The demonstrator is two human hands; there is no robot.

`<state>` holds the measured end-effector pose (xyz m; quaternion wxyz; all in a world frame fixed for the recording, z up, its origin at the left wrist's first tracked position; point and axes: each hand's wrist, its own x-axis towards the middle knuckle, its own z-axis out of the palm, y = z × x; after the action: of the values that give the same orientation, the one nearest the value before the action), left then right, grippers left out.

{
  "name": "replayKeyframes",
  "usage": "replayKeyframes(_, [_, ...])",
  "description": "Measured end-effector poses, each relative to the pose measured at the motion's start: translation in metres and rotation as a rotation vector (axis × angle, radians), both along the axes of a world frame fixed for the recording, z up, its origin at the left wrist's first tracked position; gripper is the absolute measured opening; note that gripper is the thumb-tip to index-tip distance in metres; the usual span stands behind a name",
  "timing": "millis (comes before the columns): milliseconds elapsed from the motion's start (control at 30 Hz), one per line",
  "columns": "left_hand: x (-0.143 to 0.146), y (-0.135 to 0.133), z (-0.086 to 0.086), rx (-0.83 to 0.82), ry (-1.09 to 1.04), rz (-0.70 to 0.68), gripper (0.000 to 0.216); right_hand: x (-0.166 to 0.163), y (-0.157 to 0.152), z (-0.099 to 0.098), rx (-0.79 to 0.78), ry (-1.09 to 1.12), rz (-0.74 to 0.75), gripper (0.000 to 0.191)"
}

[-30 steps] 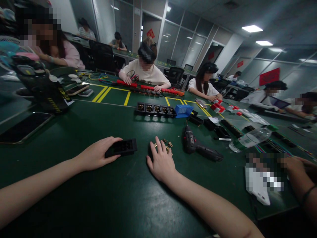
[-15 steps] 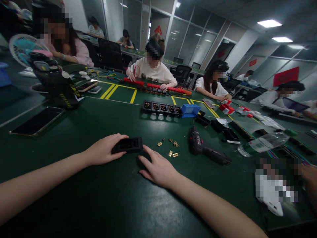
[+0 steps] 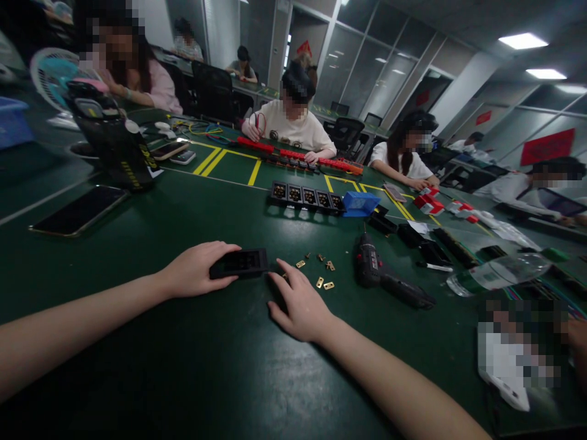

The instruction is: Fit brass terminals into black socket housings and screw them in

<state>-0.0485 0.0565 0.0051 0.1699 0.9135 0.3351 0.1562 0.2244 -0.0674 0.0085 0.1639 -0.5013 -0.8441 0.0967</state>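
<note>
My left hand [image 3: 198, 269] grips the left end of a small black rectangular plastic housing [image 3: 253, 263], thumb on the near side and fingers on the far side. The housing rests on the green table with its hollow side up. Just to its right, my right hand [image 3: 300, 304] is open, fingers apart, with the fingertips close to the housing's right end. A bit of brass shows beside the fingertips; whether they touch it I cannot tell. Several small brass plates [image 3: 320, 282] and a few small screws [image 3: 320, 257] lie beyond that hand.
A cordless screwdriver [image 3: 369, 263] lies to the right, near a plastic bottle [image 3: 499, 275]. Farther back stand a row of black housings with brass parts [image 3: 308, 197] and a blue bin [image 3: 361, 204]. A phone [image 3: 80, 209] lies left. Co-workers sit across the table.
My right hand has drawn slightly right, away from the housing's end, and brass now shows by its fingertips. My left hand keeps its grip. The view has shifted a little.
</note>
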Motion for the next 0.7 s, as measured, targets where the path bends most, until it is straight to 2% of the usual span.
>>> replayKeyframes(100, [0.000, 0.003, -0.005, 0.054, -0.031, 0.102, 0.060, 0.000, 0.001, -0.001, 0.006, -0.020, -0.021, 0.051])
replayKeyframes(200, [0.000, 0.007, -0.009, 0.049, -0.060, 0.181, 0.062, 0.001, 0.002, 0.000, -0.007, -0.026, 0.092, 0.048])
replayKeyframes(300, [0.000, 0.009, -0.011, 0.029, -0.042, 0.182, 0.063, 0.001, 0.001, 0.003, -0.031, -0.041, 0.267, 0.043])
replayKeyframes(433, [0.001, 0.010, -0.009, 0.014, -0.008, 0.142, 0.060, 0.000, 0.001, 0.005, -0.039, -0.042, 0.295, 0.040])
replayKeyframes(567, [0.001, 0.010, -0.007, -0.016, -0.007, 0.141, 0.060, 0.010, 0.013, 0.003, 0.038, -0.047, 0.208, 0.032])
replayKeyframes(700, [0.000, 0.010, -0.006, -0.064, -0.030, 0.157, 0.063, 0.031, 0.034, -0.003, 0.134, -0.106, -0.097, 0.023])
